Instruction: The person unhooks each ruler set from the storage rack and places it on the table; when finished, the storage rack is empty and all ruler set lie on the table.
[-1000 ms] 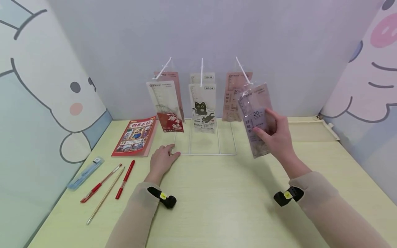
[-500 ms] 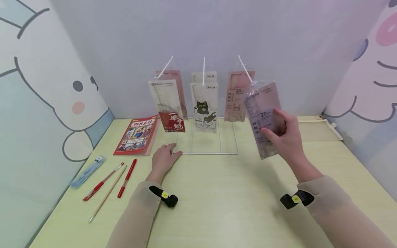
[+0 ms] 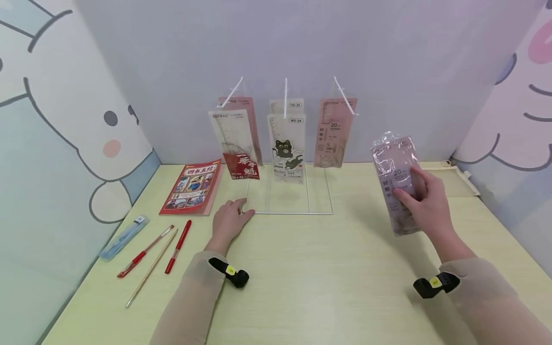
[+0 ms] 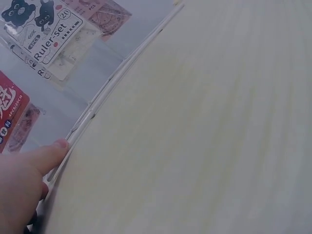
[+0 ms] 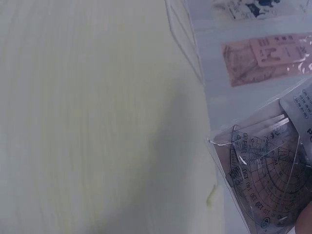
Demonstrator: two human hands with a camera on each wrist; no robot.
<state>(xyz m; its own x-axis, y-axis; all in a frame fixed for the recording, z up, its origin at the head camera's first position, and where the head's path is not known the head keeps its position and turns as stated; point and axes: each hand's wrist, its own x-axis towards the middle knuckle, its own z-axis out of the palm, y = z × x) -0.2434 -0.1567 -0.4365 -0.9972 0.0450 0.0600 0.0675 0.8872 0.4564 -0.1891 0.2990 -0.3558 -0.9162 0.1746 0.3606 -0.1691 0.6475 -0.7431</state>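
Head view: my right hand (image 3: 424,201), right of centre in the frame, grips a pink ruler-set packet (image 3: 396,179) with fingers curled round its right edge and thumb across the front. The packet is upright, tilted slightly, lifted above the table (image 3: 327,268), well apart from the wire rack (image 3: 288,211). Right wrist view: the packet's lower corner (image 5: 273,180) fills the lower right of the frame, with a clear protractor visible inside the wrapper.

My left hand (image 3: 228,223), left of centre, lies flat on the table, fingers relaxed and holding nothing. Left wrist view: a fingertip (image 4: 58,145) touches the rack's white base wire (image 4: 112,87) at the lower left of the frame.

Rack, centre of the head view, three pegs: a red-labelled packet (image 3: 237,143) on the left peg, a cat-print packet (image 3: 286,148) in the middle, another pink packet (image 3: 334,134) on the right peg.

Left part of the frame: a red booklet (image 3: 191,188) beside the rack; below it two red pens (image 3: 164,247), a thin pale stick (image 3: 151,270) between them, and a blue case (image 3: 122,238) near the wall.
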